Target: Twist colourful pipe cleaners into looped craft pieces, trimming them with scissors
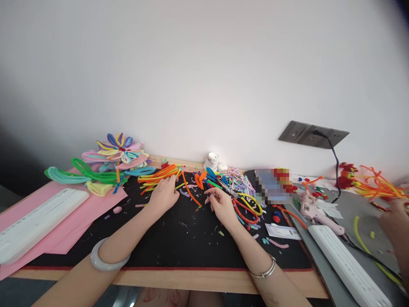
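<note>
My left hand (164,195) is at the right end of a bundle of orange and yellow pipe cleaners (161,172). Its fingers curl down closed on the ends, and the tips are partly hidden. A single orange pipe cleaner (191,190) lies just to the right of this hand. My right hand (223,207) hovers over the black mat (179,243) with bent fingers apart and nothing visible in them. Behind it are scissors (227,187), an orange looped piece (200,180) and a blue looped piece (211,174). Yellow and red loops (251,204) lie to its right.
A pipe-cleaner flower (119,149) and pink sheets (73,232) under a white power strip (41,221) are left. Rightward lie a pink glue gun (319,215), a second power strip (348,264) and another person's hand (394,219). A paper cup (211,161) stands behind.
</note>
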`<action>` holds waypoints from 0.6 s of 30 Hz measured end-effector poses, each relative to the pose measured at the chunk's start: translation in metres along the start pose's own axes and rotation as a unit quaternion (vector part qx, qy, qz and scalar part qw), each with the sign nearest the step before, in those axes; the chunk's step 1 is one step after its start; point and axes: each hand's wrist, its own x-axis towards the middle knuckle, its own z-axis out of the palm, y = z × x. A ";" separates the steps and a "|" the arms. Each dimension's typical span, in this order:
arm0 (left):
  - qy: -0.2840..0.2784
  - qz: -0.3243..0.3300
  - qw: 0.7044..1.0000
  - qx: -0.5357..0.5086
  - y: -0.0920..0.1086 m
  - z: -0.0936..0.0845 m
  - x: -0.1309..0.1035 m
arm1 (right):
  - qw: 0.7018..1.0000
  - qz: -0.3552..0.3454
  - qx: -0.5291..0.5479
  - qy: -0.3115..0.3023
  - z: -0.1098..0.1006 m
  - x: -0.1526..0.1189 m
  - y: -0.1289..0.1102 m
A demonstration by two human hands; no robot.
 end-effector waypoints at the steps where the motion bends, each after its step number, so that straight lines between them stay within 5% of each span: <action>1: 0.006 -0.002 1.000 -0.003 0.000 0.000 0.000 | 1.000 0.000 -0.002 0.001 0.000 0.000 0.000; 11: 0.084 0.011 0.992 -0.088 0.000 -0.002 0.001 | 1.000 -0.009 -0.028 -0.002 -0.001 -0.002 -0.004; 18: 0.075 0.051 0.987 -0.135 0.000 0.002 0.001 | 0.999 -0.010 -0.032 -0.005 0.000 -0.003 -0.005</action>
